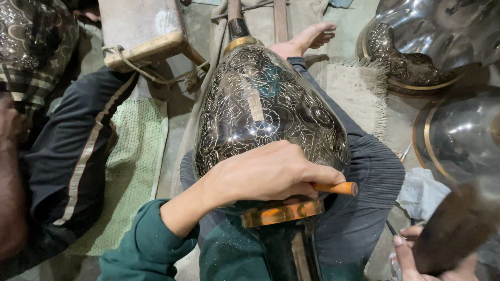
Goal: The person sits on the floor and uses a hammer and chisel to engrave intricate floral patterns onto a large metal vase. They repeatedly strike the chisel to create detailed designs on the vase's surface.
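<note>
A large dark metal vase [260,104], engraved all over with floral patterns, lies lengthwise across my lap, its brass-coloured rim [281,213] towards me. My left hand [265,174], in a green sleeve, rests on the vase's lower body and grips a thin tool with an orange handle [338,188] held sideways against the metal. At the lower right, my right hand [411,255] holds a blurred brown wooden object [453,229], apart from the vase. The tool's tip is hidden under my fingers.
Two more shiny engraved vessels stand at the top right [416,41] and right [458,135]. A bare foot [312,36] lies beyond the vase. A green mat [130,171], a wooden block with cord [146,36] and a white cloth [422,192] lie around.
</note>
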